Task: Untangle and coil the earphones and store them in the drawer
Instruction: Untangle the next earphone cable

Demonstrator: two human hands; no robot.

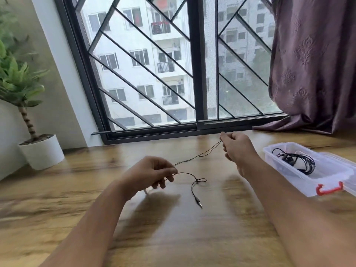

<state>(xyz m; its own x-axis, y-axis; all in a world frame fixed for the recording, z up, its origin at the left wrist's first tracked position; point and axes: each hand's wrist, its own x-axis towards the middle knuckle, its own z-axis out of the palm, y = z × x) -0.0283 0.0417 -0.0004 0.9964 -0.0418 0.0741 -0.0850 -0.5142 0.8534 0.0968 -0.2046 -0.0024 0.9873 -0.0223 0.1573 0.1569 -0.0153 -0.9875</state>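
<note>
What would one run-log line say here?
stage: untangling | left hand: pinches earphone cable | right hand: pinches its far end | plug: free, small loop above | clear box: open, black cable inside

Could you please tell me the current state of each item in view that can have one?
Thin black earphone cable: stretched between both hands, one small loop remaining near the plug.
Metal jack plug: free, unheld.
Left hand: grip pinching the cable.
Right hand: grip pinching the cable's far end.
Clear plastic box with red latch: open, holding a second black earphone set, bundled.
Purple patterned curtain: drawn aside.
</note>
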